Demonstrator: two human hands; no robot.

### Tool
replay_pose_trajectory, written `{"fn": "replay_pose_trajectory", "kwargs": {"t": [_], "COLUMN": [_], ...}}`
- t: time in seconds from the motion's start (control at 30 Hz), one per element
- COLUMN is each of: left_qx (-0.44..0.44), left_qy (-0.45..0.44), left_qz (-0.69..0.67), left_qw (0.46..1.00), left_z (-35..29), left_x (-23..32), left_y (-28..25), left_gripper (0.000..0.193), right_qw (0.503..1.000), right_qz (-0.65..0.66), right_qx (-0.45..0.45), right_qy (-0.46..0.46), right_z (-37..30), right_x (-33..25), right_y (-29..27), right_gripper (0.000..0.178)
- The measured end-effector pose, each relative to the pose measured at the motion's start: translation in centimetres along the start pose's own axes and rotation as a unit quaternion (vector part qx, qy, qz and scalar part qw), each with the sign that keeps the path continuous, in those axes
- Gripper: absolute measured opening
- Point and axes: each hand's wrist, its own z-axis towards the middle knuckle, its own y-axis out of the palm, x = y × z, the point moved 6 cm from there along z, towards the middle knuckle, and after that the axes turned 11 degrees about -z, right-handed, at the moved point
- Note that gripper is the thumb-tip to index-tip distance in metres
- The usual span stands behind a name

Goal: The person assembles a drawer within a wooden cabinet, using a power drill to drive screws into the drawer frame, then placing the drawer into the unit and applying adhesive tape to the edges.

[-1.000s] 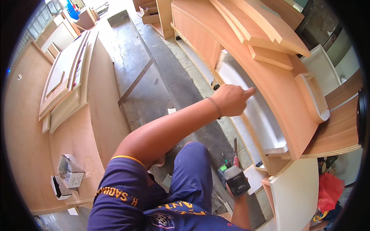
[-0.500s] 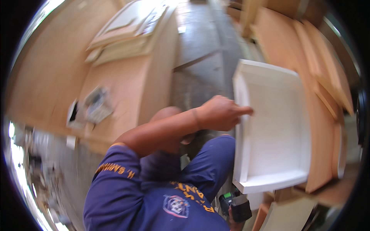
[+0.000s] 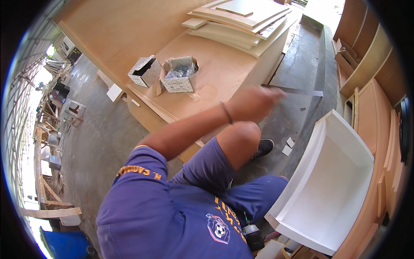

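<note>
My left hand (image 3: 255, 103) is raised above my bent knee, blurred by motion, its fingers curled together. Whether anything small is pinched in them cannot be made out. To its right, a white open drawer-like box (image 3: 332, 183) rests tilted beside me, apart from the hand. A dark cordless drill (image 3: 253, 236) shows low in the view, next to my shirt. My right hand is out of sight. On the wooden panel surface (image 3: 215, 82) to the left stand an opened carton with a plastic bag of small hardware (image 3: 179, 75) and another opened carton (image 3: 145, 71).
Stacked boards (image 3: 241, 26) lie at the far end of the panel surface. A dark strip (image 3: 297, 91) and white scraps (image 3: 287, 149) are on the concrete floor. Wooden panels (image 3: 375, 112) line the right side. A blue container (image 3: 67, 244) stands at lower left.
My left hand has left the white box's edge and moved up and away from it. The view has swung left, so the white box sits lower and further right.
</note>
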Motion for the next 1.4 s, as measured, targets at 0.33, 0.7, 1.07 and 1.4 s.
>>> {"fn": "replay_pose_trajectory", "kwargs": {"t": [0.33, 0.7, 1.07, 1.4], "left_qx": [0.289, 0.191, 0.119, -0.019], "left_qy": [-0.286, -0.505, -0.090, -0.377], "left_qz": [0.138, 0.219, 0.084, -0.514], "left_qw": [0.903, 0.813, 0.985, 0.771], "left_z": [-10.3, -21.5, -8.9, -1.3], "left_x": [-19.5, -33.1, -22.3, -19.2], "left_y": [-19.1, -30.0, -9.9, 2.8], "left_gripper": [0.020, 0.035, 0.024, 0.031], "right_qw": [0.996, 0.992, 0.985, 0.969], "right_qz": [-0.022, -0.027, -0.021, 0.025], "right_qx": [-0.076, -0.099, -0.140, -0.210], "right_qy": [0.041, 0.078, 0.096, 0.127], "right_z": [3.5, 4.1, -2.5, -6.5], "right_x": [-1.0, -2.8, -6.8, -14.6], "right_y": [1.9, 2.7, 2.9, 0.4], "right_gripper": [0.035, 0.036, 0.038, 0.039]}}
